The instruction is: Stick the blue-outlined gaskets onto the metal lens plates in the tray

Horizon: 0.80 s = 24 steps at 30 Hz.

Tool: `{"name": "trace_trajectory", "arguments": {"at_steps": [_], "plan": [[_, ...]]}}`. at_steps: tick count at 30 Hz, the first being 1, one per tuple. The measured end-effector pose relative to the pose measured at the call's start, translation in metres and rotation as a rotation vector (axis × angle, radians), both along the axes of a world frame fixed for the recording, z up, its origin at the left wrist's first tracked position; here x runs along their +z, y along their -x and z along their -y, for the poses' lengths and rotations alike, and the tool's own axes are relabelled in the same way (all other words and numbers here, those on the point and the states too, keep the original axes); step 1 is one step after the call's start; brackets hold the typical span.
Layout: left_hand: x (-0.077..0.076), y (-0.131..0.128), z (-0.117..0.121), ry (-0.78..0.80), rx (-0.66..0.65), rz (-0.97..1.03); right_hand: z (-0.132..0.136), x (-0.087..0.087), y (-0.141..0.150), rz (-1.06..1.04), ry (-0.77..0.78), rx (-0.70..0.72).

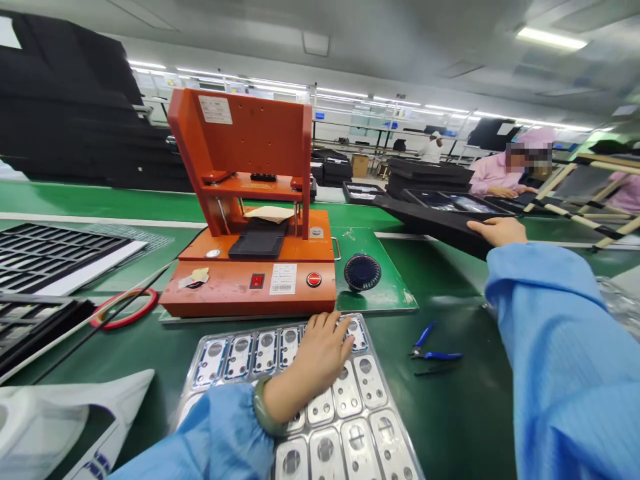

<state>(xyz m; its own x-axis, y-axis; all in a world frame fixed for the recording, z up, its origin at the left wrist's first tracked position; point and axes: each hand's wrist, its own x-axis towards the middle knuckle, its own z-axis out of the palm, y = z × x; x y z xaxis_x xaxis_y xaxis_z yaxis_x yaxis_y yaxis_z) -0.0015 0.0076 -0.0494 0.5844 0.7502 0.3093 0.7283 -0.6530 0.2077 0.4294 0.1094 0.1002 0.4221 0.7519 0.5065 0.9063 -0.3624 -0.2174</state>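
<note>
My left hand point(320, 353) lies palm down on a clear plastic blister tray point(200, 400) that holds rows of flat metal parts with round openings. The hand covers several of these parts, and a green bangle circles its wrist. My right hand point(497, 231) reaches forward in a blue sleeve and has hold of the edge of a black foam tray point(440, 223), which holds dark flat panels. Blue-handled pliers point(433, 353) lie on the green bench point(450, 427) between my hands, touching neither.
An orange bench press point(250, 267) stands straight ahead on a green mat point(375, 267), with a small round black fan point(363, 272) beside it. Black slotted trays point(50, 257) and a red tape ring point(125, 308) lie left. A co-worker in pink point(497, 177) sits at far right.
</note>
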Motion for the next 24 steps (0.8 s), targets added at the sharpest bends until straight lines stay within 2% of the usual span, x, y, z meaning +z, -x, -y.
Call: {"name": "trace_trajectory", "arguments": {"at_steps": [1,3,8,11,14,24], "plan": [[-0.001,0.0,-0.001,-0.007,0.003,-0.001,0.007,0.001,0.001,-0.007,0.04,-0.024],[-0.003,-0.001,-0.002,-0.026,0.004,0.009,0.019,-0.013,0.012,-0.016,0.124,-0.016],[-0.007,0.001,-0.004,-0.062,-0.014,0.025,0.046,-0.093,0.048,-0.007,0.275,0.079],[-0.005,0.001,-0.004,-0.037,-0.017,-0.002,0.061,-0.125,0.054,0.001,0.299,0.112],[-0.003,0.002,-0.004,-0.011,-0.02,-0.028,0.069,-0.136,0.05,0.013,0.292,0.148],[-0.004,0.003,-0.004,-0.045,-0.017,-0.017,0.084,-0.141,0.036,0.027,0.189,0.3]]}}
